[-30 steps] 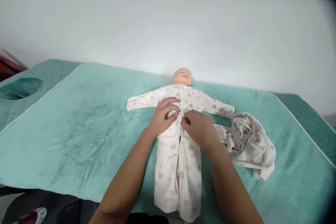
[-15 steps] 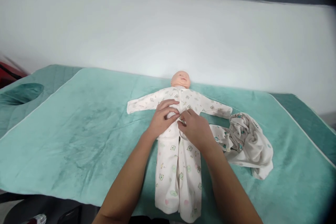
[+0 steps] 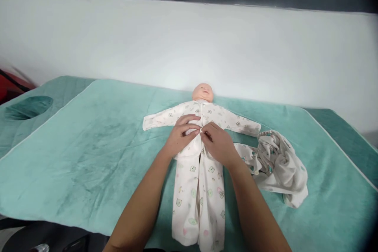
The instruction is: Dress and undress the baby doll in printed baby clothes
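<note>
I am leaning over a baby doll, which is lying face up with its head at twelve o'clock, close to the white wall. Taking its chest as the dial's centre, its printed white top is spreading one sleeve towards nine and the other towards three, and its printed trousers are reaching down to six.

My left hand is resting on the near-nine side of the top, its fingers loosely parted and bowed, their tips lying by the front edge, the thumb sitting just below the forefinger. My right hand is meeting it from the three o'clock side, fingers curling in and thumb and forefinger coming close together at that same edge; whether they are pinching the cloth or only touching it, I cannot tell.

Out at four o'clock, beyond my right wrist, a bundled white garment is lying crumpled on the green cover. Far off at nine, an oval opening is showing.
</note>
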A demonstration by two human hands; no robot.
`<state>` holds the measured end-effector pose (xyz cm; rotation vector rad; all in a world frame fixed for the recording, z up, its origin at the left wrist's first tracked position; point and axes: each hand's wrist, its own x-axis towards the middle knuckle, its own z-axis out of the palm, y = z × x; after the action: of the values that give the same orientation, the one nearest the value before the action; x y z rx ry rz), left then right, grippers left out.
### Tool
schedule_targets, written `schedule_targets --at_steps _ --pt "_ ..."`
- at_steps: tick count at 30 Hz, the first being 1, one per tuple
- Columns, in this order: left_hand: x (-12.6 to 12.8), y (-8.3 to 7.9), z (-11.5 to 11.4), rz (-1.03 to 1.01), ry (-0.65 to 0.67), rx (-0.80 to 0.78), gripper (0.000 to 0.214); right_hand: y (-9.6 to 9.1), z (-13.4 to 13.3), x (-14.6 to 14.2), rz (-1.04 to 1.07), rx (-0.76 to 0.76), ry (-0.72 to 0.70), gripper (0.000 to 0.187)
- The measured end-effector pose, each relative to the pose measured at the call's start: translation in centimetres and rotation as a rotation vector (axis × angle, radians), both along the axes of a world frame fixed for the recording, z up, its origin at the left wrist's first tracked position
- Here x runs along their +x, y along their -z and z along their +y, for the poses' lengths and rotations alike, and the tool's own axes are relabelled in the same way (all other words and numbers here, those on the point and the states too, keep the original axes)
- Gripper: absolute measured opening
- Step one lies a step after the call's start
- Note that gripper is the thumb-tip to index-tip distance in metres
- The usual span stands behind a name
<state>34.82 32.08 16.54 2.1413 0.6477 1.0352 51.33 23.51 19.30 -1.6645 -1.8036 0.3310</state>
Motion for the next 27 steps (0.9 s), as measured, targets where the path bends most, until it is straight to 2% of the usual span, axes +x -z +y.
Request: schedule_targets --at_steps 3,6,11,13,16,19,22,25,27 --pt "-0.1 -0.1 -0.2 0.023 0.03 -0.016 0.019 0.1 0.3 0.5 0.102 -0.002 -0.032 0.013" --pt "0.1 0.0 -0.3 0.021 0.007 -0.021 0.016 0.2 0.5 0.9 0.193 0.016 -0.059 0.012" --pt "0.5 0.2 -0.3 -0.022 -0.006 -0.053 0.013 0.8 1.0 1.0 0.4 0.044 0.053 0.012" --pt "0.4 0.3 -0.2 -0.096 0.006 -0.126 0.009 0.9 0.9 1.2 0.488 0.009 0.054 0.013" --pt "-0.1 0.3 0.0 -0.309 -0.017 -0.295 0.004 0.3 0.5 2.0 0.637 -0.107 0.004 0.017" --pt "-1.2 0.0 0.7 -0.555 -0.156 -0.448 0.007 -0.8 -0.4 4.1 0.748 -0.15 0.028 0.021" --pt "-2.9 -0.1 2.1 -0.765 -0.39 -0.6 0.01 -1.5 -1.7 7.9 0.632 -0.173 0.221 0.023" --pt "-4.7 0.7 3.9 -0.876 -0.668 -0.687 0.015 -1.5 -3.2 12.0 0.19 -0.358 0.565 0.024" --pt "-5.4 1.4 4.7 -0.87 -0.819 -0.684 0.015 -1.1 -3.8 13.9 -0.072 -0.504 0.709 0.026"
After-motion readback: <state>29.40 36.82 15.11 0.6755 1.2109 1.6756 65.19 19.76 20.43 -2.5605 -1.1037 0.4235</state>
